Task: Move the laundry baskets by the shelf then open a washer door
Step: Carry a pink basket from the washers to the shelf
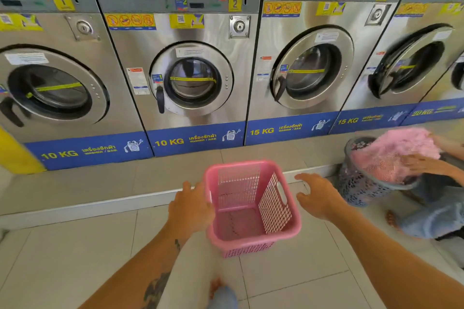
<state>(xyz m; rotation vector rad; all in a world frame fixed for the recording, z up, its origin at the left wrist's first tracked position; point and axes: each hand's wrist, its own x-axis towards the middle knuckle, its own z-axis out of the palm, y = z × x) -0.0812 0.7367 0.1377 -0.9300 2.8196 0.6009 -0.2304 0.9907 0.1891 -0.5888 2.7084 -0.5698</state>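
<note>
Pink basket [252, 208] sits between both grips: left hand [189, 204] touching its rim, right hand [320, 195] released beside it.

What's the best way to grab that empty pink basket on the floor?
Take the pink basket by its thick rolled rim, one hand on each side from above. The right wall has a cut-out handle slot under the rim. The left hand rests at the left rim; the right hand hovers open beside it.

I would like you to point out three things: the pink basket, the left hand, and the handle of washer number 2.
pink basket [272, 229]: head view, on its near rim.
left hand [189, 204]: head view, on the back of the hand.
washer handle [160, 99]: head view, on the black grip.
</note>
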